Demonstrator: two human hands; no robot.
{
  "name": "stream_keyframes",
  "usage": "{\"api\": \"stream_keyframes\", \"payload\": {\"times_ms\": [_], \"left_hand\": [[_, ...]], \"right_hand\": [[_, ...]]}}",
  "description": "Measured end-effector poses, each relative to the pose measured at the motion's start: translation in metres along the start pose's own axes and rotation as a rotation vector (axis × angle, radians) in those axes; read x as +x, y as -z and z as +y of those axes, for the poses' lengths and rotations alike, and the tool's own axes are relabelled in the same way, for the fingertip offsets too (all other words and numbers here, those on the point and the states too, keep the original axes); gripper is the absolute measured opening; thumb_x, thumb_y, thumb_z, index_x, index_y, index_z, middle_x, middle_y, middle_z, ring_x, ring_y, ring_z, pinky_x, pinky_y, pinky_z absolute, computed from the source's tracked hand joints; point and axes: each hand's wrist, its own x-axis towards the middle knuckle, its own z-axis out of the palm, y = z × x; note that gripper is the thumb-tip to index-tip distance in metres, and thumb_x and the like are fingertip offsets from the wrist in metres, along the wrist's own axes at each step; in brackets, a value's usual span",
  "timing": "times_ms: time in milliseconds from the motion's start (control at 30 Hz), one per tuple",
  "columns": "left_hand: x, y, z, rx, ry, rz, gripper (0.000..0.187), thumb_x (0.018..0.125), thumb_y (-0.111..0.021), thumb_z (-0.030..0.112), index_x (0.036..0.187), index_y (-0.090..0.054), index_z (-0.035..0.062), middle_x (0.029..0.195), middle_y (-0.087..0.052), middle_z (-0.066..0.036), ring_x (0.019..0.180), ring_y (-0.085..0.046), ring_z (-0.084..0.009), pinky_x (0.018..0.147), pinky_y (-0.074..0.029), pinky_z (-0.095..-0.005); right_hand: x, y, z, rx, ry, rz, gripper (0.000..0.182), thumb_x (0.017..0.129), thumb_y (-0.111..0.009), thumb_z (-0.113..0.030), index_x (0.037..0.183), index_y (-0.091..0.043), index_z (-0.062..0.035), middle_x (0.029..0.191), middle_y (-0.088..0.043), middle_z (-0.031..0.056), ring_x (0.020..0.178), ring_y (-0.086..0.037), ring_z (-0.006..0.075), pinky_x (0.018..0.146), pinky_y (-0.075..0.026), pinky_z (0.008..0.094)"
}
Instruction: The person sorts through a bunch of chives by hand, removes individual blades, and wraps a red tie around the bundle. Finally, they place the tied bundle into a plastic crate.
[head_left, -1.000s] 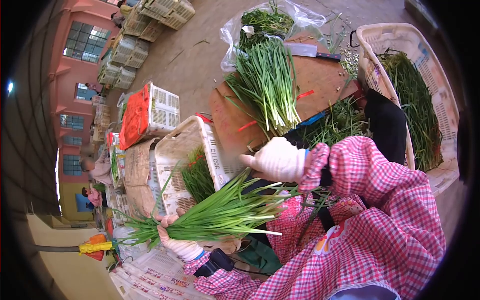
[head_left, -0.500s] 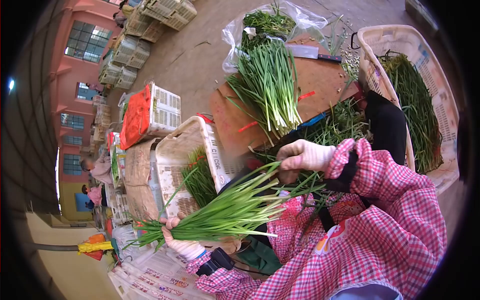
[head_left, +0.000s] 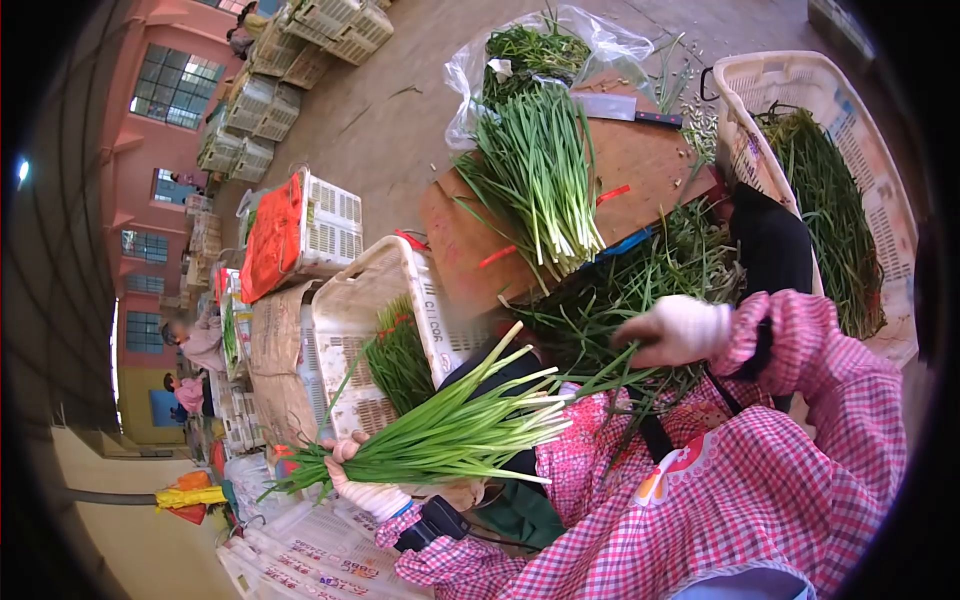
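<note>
My left hand (head_left: 358, 478), in a pale glove, is closed round the leafy end of a bunch of green stalks (head_left: 450, 420); their pale ends fan out to the right. My right hand (head_left: 672, 332), also gloved and blurred, has its fingers curled over loose green leaves (head_left: 690, 250) beside my lap. What it grips is too smeared to make out. A thick pile of stalks (head_left: 540, 170) lies on the brown board (head_left: 450, 225), with a cleaver (head_left: 610, 105) near its far edge.
A white crate (head_left: 350, 290) holding greens stands beyond the held bunch; another crate (head_left: 735, 90) with leaves is at the right. Clear plastic (head_left: 610, 35) lies behind the board. A red bag (head_left: 270, 240) covers part of a crate. Other people (head_left: 205, 340) are far left.
My right hand has moved right, away from the bunch and over the loose leaves. The held bunch has shifted slightly in my left hand, which stays closed in about the same place.
</note>
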Motion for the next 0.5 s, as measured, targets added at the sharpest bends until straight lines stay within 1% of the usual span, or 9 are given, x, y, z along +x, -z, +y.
{"api": "stream_keyframes", "payload": {"times_ms": [67,133,200,233,267,300,367,433,500], "left_hand": [[-0.001,-0.009,-0.002,-0.085,0.081,-0.055,0.012,0.089,-0.056,0.022,0.089,-0.052,0.0105,0.072,-0.043,0.005,0.072,-0.044,-0.0093,0.100,-0.033,-0.0335],[-0.003,-0.019,-0.004,-0.102,0.103,-0.112,0.014,0.089,-0.056,0.021,0.097,-0.053,0.0096,0.073,-0.042,0.006,0.072,-0.044,-0.0086,0.101,-0.031,-0.0335],[-0.004,-0.025,-0.004,-0.121,0.122,-0.164,0.019,0.089,-0.056,0.020,0.105,-0.054,0.0087,0.074,-0.041,0.006,0.073,-0.044,-0.0079,0.102,-0.029,-0.0334],[-0.004,-0.026,-0.004,-0.145,0.141,-0.180,0.025,0.089,-0.055,0.018,0.111,-0.052,0.0081,0.075,-0.039,0.007,0.073,-0.043,-0.0070,0.103,-0.027,-0.0338],[-0.005,-0.027,-0.004,-0.171,0.161,-0.194,0.031,0.089,-0.055,0.017,0.118,-0.050,0.0075,0.075,-0.038,0.007,0.074,-0.043,-0.0062,0.104,-0.025,-0.0342],[-0.006,-0.029,-0.003,-0.163,0.170,-0.147,0.022,0.089,-0.056,0.022,0.107,-0.055,0.0091,0.075,-0.042,0.005,0.075,-0.044,-0.0109,0.101,-0.030,-0.0378],[0.000,-0.011,0.001,-0.039,0.139,-0.121,0.019,0.089,-0.056,0.026,0.100,-0.057,0.0100,0.075,-0.045,0.004,0.077,-0.046,-0.0147,0.098,-0.033,-0.0413],[0.004,0.002,0.004,0.050,0.098,-0.030,0.023,0.088,-0.056,0.035,0.083,-0.058,0.0121,0.075,-0.053,0.000,0.083,-0.050,-0.0256,0.093,-0.038,-0.0520],[0.008,0.004,0.000,0.085,0.087,0.014,0.022,0.088,-0.056,0.034,0.084,-0.058,0.0119,0.075,-0.053,0.000,0.084,-0.050,-0.0255,0.095,-0.037,-0.0530]], "right_hand": [[0.039,-0.033,0.003,0.410,0.196,0.180,0.035,0.080,-0.065,-0.024,0.111,-0.061,-0.0081,0.095,-0.067,0.0105,0.087,-0.064,0.0233,0.080,-0.050,0.0366],[0.071,-0.053,-0.012,0.802,0.210,0.105,0.032,0.083,-0.065,-0.017,0.111,-0.060,-0.0030,0.095,-0.067,0.0056,0.086,-0.062,0.0140,0.080,-0.050,0.0319],[0.090,-0.069,-0.031,1.144,0.156,-0.026,0.029,0.084,-0.066,-0.013,0.110,-0.061,-0.0021,0.096,-0.065,0.0012,0.086,-0.059,0.0094,0.079,-0.050,0.0282],[0.098,-0.074,-0.034,1.205,0.161,-0.109,0.038,0.084,-0.066,-0.013,0.119,-0.057,-0.0018,0.107,-0.064,0.0042,0.099,-0.057,0.0113,0.089,-0.045,0.0273],[0.103,-0.081,-0.037,1.201,0.229,-0.086,0.034,0.084,-0.066,-0.016,0.115,-0.060,-0.0019,0.101,-0.065,0.0032,0.092,-0.058,0.0097,0.083,-0.047,0.0267],[0.107,-0.085,-0.040,1.199,0.171,-0.083,0.032,0.084,-0.066,-0.017,0.112,-0.062,-0.0022,0.097,-0.066,0.0024,0.087,-0.058,0.0087,0.078,-0.048,0.0261],[0.109,-0.090,-0.045,1.249,0.119,-0.024,0.024,0.083,-0.068,-0.020,0.101,-0.067,-0.0034,0.084,-0.066,0.0002,0.073,-0.056,0.0067,0.066,-0.047,0.0243],[0.105,-0.084,-0.046,1.222,0.107,-0.048,0.025,0.082,-0.069,-0.024,0.096,-0.066,-0.0032,0.080,-0.065,0.0012,0.071,-0.058,0.0092,0.066,-0.047,0.0253],[0.101,-0.082,-0.041,1.231,0.114,-0.069,0.027,0.081,-0.070,-0.026,0.095,-0.065,-0.0026,0.080,-0.065,0.0023,0.072,-0.059,0.0105,0.066,-0.048,0.0265]]}}
